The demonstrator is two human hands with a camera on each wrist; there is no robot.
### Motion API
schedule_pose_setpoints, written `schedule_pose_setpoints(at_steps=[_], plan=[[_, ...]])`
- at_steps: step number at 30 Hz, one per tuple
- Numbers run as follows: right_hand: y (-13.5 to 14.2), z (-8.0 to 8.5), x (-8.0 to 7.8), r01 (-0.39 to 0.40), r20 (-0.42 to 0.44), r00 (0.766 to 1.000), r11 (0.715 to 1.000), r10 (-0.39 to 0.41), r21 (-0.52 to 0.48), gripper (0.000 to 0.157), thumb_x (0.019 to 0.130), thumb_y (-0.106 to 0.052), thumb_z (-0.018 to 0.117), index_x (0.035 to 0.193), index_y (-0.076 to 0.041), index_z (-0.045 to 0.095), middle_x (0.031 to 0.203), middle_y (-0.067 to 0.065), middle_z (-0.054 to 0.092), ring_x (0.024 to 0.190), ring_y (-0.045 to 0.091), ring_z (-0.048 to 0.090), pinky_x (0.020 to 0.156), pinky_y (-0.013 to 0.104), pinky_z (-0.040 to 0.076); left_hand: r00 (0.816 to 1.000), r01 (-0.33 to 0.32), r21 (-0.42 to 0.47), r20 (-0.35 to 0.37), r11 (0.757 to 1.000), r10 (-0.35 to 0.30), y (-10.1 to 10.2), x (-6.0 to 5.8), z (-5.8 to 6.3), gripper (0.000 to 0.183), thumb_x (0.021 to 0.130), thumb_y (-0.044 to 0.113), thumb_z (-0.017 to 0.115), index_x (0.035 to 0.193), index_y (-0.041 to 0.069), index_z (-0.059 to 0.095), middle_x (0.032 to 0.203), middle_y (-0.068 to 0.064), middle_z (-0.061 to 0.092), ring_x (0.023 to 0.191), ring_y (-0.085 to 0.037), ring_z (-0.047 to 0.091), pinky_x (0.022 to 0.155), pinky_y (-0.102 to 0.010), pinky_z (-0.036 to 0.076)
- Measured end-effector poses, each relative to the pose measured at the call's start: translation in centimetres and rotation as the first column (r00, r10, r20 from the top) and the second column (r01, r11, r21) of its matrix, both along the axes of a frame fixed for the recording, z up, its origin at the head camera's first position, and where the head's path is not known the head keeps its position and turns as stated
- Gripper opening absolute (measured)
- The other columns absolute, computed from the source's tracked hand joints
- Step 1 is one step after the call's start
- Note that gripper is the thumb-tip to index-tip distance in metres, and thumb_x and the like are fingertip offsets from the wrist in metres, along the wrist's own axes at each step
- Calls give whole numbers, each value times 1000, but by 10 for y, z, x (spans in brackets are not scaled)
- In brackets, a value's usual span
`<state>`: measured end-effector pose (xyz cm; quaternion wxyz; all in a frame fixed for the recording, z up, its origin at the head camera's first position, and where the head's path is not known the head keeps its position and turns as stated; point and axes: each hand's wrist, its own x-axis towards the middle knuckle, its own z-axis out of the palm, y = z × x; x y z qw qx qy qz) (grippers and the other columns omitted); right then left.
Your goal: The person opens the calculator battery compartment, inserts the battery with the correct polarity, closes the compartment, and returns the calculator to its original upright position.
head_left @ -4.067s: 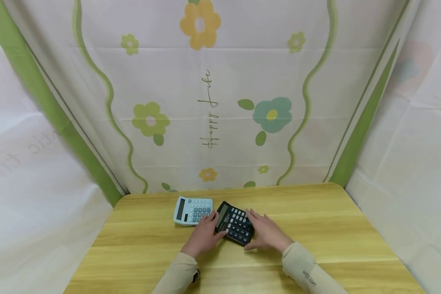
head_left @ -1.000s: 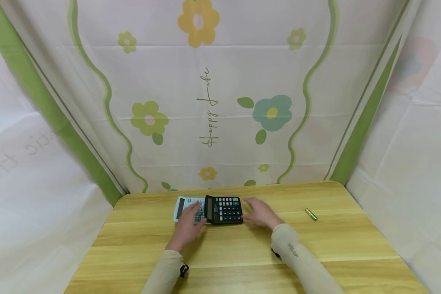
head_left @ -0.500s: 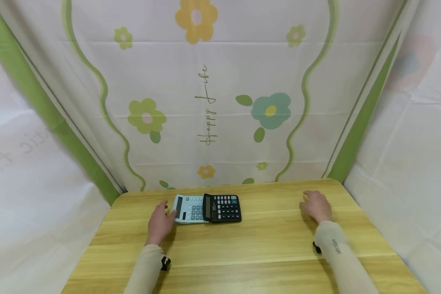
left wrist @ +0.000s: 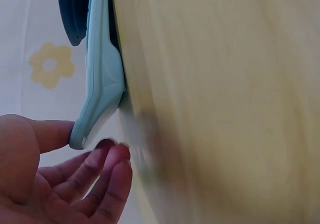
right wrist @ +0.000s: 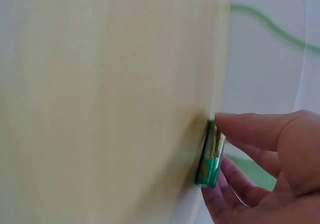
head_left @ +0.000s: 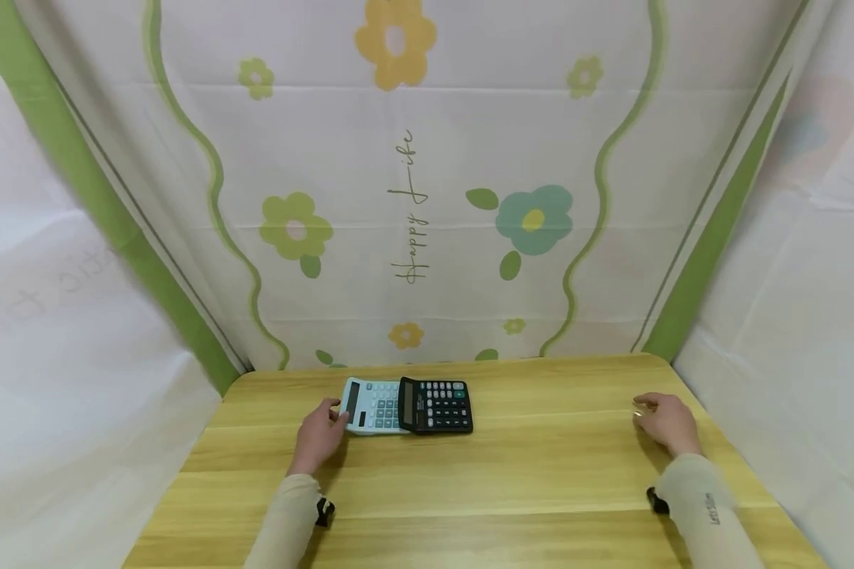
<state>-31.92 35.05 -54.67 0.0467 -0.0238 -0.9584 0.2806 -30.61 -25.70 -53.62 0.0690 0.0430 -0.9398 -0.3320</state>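
Note:
A light blue calculator [head_left: 378,408] lies at the back of the table, its right end overlapped by a black calculator [head_left: 437,407]. My left hand [head_left: 318,435] is at the blue calculator's left, display end. In the left wrist view the thumb [left wrist: 55,134] rests on the raised edge of the blue calculator [left wrist: 100,84], with the other fingers curled beneath it. Far to the right, my right hand [head_left: 669,423] pinches a small green and gold battery [right wrist: 210,156] by thumb and fingers, close over the wood.
The wooden table [head_left: 512,490] has rounded back corners. A white curtain [head_left: 441,142] printed with flowers hangs behind it, and white cloth walls [head_left: 811,316] stand at both sides.
Black calculator was turned straight and laid over the blue one's right part. Both hands then left it: the left to the blue calculator's left end, the right far right, where it took the battery.

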Motion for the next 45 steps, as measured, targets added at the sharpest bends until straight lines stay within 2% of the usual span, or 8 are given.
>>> schedule_pose_setpoints(at_steps=[5,12,17,31,36,45], plan=[[-5,-1,-1,-27,-2,1000,999,27,-32,34,84,-11,68,114,4,65,108,28,63,98,45,57,82,57,46,1000,-7,35,1,999,7,-3,-2,0,34,96,21,58,121,-2,58,90,-9,65,71,-18,55,61,-30,45],[-44,-1,-4,-88,22,996,995,88,-37,32,85,-16,71,110,2,67,96,17,66,86,31,61,74,49,50,1000,1,59,22,998,-2,-3,-2,-1,34,96,19,58,120,-4,57,91,-9,65,71,-18,55,61,-29,46],[-55,1,-4,-84,29,996,996,85,-39,34,85,-19,72,111,2,67,95,14,67,85,29,61,74,49,50,1000,7,74,25,997,-8,-2,-3,-4,32,96,20,58,119,-2,58,88,-8,64,69,-17,53,60,-27,43],[-55,3,-3,-91,23,996,995,91,-31,38,86,-22,71,113,3,65,96,14,67,87,29,62,76,49,50,999,13,88,42,996,-17,-6,-2,-4,34,95,17,58,121,-5,56,88,-9,63,69,-17,53,58,-27,44],[-56,4,-2,-98,12,995,995,98,-21,37,89,-24,66,116,2,64,99,15,68,88,31,62,76,49,50,999,21,91,48,996,-25,-10,5,-4,32,95,16,59,120,-4,56,86,-8,62,68,-16,53,56,-27,45],[-52,5,1,-80,12,997,996,80,-30,37,91,-25,64,118,1,64,101,15,66,90,33,61,75,49,49,997,47,96,59,994,-53,-18,29,-1,27,94,15,60,114,-3,58,80,-5,61,65,-15,52,53,-27,44]])
